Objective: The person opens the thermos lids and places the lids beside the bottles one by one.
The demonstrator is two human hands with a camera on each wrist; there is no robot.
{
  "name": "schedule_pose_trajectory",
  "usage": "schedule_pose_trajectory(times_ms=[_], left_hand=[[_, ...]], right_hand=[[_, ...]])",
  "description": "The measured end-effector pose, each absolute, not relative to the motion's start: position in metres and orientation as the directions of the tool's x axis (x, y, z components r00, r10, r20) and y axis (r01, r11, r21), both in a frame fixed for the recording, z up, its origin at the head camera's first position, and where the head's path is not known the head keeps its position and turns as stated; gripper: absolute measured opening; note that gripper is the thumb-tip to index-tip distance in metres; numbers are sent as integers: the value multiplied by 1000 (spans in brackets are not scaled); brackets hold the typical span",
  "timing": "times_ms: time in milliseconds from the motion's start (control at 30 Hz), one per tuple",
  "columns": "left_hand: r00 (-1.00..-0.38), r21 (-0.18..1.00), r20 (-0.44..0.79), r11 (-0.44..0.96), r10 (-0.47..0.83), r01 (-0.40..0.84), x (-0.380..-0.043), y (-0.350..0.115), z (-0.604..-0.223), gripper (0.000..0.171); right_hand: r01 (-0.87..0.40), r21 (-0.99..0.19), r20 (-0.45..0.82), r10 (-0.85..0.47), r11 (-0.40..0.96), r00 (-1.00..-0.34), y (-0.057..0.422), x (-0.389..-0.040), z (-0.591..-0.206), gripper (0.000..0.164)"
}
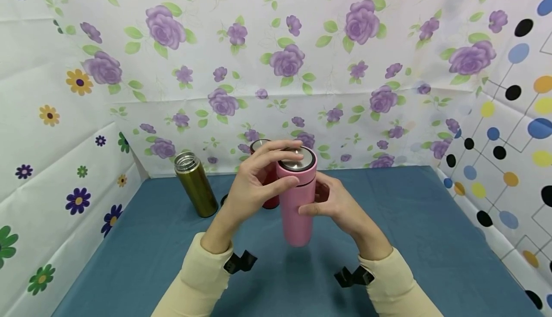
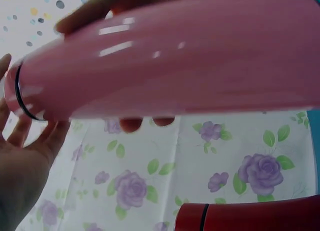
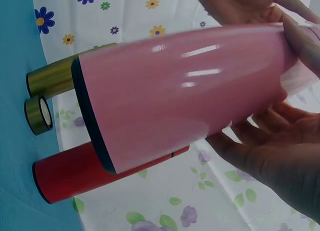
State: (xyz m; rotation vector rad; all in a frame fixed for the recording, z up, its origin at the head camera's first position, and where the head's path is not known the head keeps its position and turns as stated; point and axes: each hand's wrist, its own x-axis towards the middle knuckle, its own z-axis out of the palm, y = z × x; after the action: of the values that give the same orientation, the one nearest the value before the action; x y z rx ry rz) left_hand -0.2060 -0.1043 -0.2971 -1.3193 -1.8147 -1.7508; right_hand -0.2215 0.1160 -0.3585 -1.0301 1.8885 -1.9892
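Note:
A pink thermos [image 1: 297, 221] is held upright above the blue table between both hands, its dark base off the cloth in the right wrist view. My left hand [image 1: 252, 183] grips the lid [image 1: 307, 174], which has a shiny metal top, with thumb at the near side and fingers over the top. Lower down, my right hand [image 1: 338, 199] wraps the thermos body from the right, thumb across the front. The lid sits on the body with a thin dark line at the seam. The fingers behind the body are partly hidden in the head view.
Behind the left hand stands a red thermos [image 1: 270, 201] with its lid on. Farther left is an olive-green thermos [image 1: 196, 185], its threaded mouth uncovered. Its green cap [image 3: 36, 116] stands on the table between them. Patterned cloth walls [image 1: 258, 130] close off the back and sides.

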Motion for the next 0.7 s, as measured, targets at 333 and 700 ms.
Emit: schedule_pose_trajectory(times_ms=[333,700], left_hand=[[-534,655,733,-225,422,721,-204,-106,-297,46],[-493,528,830,-78,261,846,-204,-95,-300,45]], right_hand=[[-301,-936,346,-640,-183,-686,118,-221,-359,67],[-331,-933,350,-580,-143,-735,115,-220,-358,67]])
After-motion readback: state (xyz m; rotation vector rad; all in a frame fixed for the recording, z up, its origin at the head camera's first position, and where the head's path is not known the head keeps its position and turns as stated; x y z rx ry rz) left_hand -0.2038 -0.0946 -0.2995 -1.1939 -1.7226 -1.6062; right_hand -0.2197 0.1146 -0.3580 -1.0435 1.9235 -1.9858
